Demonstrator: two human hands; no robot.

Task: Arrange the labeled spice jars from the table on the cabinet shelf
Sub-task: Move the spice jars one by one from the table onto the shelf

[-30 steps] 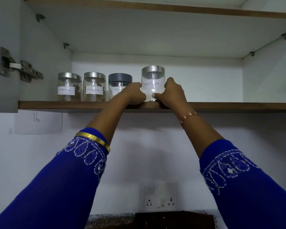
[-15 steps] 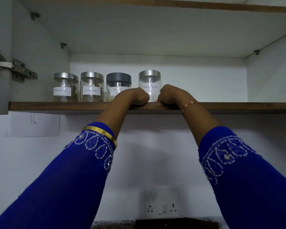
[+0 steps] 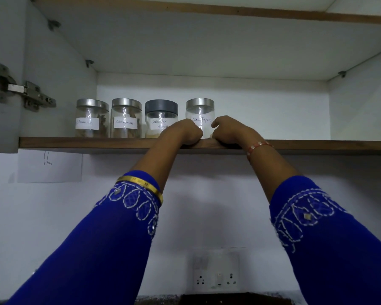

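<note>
Several labeled glass spice jars stand in a row on the cabinet shelf (image 3: 75, 142). From the left come two steel-lidded jars marked Cinnamon (image 3: 92, 119) (image 3: 126, 117), then a grey-lidded Coriander Powder jar (image 3: 161, 114), then a steel-lidded Black Pepper jar (image 3: 200, 108). The Black Pepper jar stands upright, a small gap from the Coriander jar. My left hand (image 3: 183, 134) and my right hand (image 3: 231, 133) rest on the shelf's front edge. Their curled fingers hold the lower sides of that jar and hide its base.
The shelf stretches bare to the right of the Black Pepper jar. A metal door hinge (image 3: 24, 93) sits on the left cabinet wall. On the wall below are a paper sheet (image 3: 50, 166) and a wall socket (image 3: 216, 276).
The Black Pepper jar went from the shelf's front edge back into line with the other jars. Both hands sank lower around its base; little differs from the last half second.
</note>
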